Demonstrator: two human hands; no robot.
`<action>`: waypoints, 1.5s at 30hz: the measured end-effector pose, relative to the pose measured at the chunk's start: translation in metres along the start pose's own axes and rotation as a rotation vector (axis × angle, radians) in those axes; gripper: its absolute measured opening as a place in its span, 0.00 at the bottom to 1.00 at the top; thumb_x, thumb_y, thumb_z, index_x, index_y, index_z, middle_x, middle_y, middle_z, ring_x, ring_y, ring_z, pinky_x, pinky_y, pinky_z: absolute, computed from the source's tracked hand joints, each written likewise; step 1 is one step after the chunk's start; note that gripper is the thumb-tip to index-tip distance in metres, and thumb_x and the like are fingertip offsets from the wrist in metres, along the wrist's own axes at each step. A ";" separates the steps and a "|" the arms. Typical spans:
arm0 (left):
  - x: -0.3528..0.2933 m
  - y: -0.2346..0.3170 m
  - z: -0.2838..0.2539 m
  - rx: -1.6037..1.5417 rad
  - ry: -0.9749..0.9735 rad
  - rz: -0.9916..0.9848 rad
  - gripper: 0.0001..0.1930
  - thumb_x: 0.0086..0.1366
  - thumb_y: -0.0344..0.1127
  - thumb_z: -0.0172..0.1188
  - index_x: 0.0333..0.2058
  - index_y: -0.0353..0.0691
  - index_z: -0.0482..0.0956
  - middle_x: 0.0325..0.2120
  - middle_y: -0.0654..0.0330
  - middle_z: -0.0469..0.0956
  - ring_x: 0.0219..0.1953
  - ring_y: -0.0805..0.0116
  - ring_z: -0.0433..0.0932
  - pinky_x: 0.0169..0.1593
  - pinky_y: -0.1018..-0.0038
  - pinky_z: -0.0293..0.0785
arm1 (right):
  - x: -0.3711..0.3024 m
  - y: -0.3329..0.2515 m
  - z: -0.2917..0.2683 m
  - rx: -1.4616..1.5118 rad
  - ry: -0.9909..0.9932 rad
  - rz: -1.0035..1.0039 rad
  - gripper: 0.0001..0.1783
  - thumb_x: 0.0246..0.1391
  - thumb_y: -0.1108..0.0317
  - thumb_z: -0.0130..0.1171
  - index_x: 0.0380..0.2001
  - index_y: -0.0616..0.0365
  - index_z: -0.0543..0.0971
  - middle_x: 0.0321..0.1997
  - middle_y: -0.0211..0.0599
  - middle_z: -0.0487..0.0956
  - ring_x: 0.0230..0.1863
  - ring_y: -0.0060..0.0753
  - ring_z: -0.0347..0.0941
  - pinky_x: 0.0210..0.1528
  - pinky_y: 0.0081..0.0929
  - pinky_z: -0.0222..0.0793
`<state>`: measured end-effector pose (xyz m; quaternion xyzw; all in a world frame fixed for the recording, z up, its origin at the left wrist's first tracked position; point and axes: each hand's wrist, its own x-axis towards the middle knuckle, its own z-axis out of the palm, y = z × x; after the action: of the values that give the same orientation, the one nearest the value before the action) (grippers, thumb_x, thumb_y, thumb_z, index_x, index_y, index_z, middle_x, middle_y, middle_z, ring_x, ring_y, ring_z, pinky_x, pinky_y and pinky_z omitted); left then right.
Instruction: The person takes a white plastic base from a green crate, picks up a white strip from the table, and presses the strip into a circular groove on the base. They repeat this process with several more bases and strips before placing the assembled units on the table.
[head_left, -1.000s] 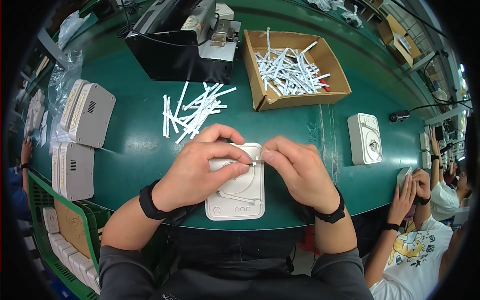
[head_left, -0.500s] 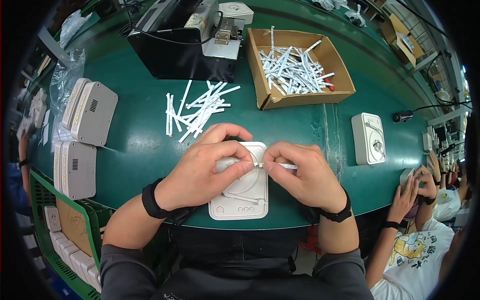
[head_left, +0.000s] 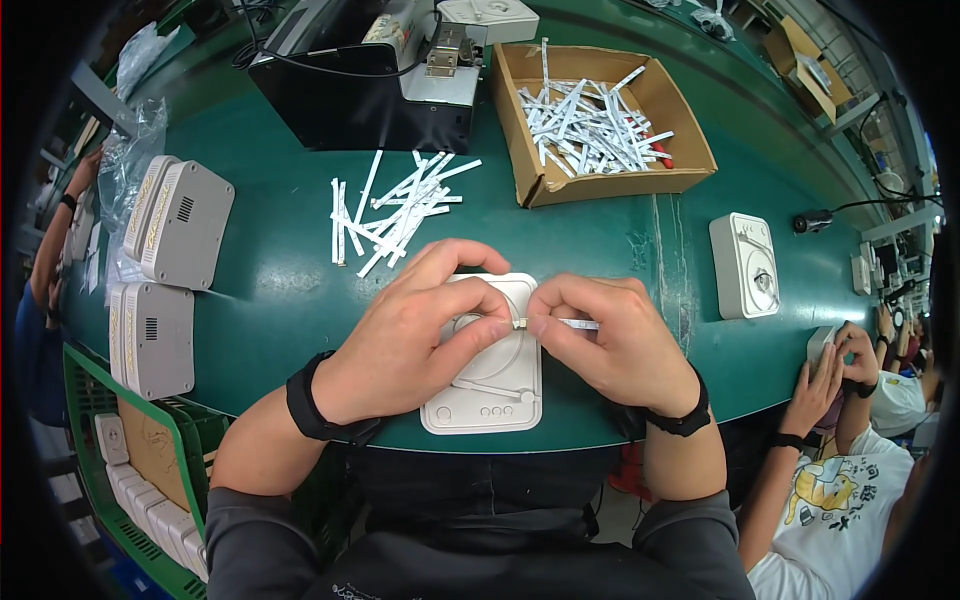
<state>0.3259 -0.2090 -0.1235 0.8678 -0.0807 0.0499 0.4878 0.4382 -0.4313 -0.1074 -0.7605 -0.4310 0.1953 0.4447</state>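
A: ok so what's each hand doing?

B: right hand has thumb and finger pinched on a slim white printed strip, with its longer part sticking out toward 3 o'clock. left hand has thumb and fingertip brought together right at the strip's 9 o'clock end. can't tell if they're gripping that tip or something tiny beside it, fingers cover it.

A: and where's the turntable-shaped device?

B: the white turntable-shaped device lies face up on the green tabletop, between and partly under both hands. you can see its moulded tonearm and a row of round knobs toward 6 o'clock. strip's above its 1 o'clock part.

A: what's around it? use that device as the clock centre

B: loose pile of white strips at 11, black machine past it. cardboard box at 1, loads more strips inside plus something red. another turntable-shaped unit stands on edge at 2, a co-worker's hands hold a pale thing at 3.

A: left side?

B: grey-backed units standing at 10, two more at 9. green crate at 8, white units lined up inside.
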 end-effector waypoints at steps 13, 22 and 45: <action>0.001 -0.007 -0.006 0.035 -0.027 0.141 0.03 0.69 0.28 0.69 0.39 0.38 0.84 0.57 0.53 0.77 0.61 0.50 0.75 0.62 0.60 0.73 | 0.002 0.001 -0.003 -0.031 -0.107 -0.097 0.05 0.66 0.74 0.66 0.41 0.64 0.84 0.34 0.41 0.86 0.32 0.36 0.84 0.35 0.29 0.77; -0.004 -0.010 -0.005 0.001 -0.022 0.118 0.03 0.68 0.29 0.69 0.39 0.40 0.85 0.56 0.55 0.77 0.59 0.52 0.76 0.61 0.60 0.74 | 0.001 -0.003 -0.005 -0.067 -0.186 -0.020 0.06 0.66 0.72 0.66 0.40 0.64 0.86 0.33 0.41 0.86 0.31 0.37 0.83 0.34 0.30 0.76; -0.001 -0.010 0.000 -0.069 -0.058 0.123 0.03 0.67 0.27 0.69 0.36 0.39 0.83 0.46 0.59 0.78 0.54 0.56 0.77 0.58 0.62 0.74 | 0.003 0.004 -0.001 0.048 -0.244 -0.073 0.06 0.65 0.73 0.66 0.40 0.66 0.87 0.35 0.44 0.87 0.33 0.43 0.85 0.36 0.34 0.77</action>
<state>0.3270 -0.2037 -0.1325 0.8449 -0.1494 0.0518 0.5111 0.4426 -0.4305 -0.1101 -0.7040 -0.5046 0.2803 0.4137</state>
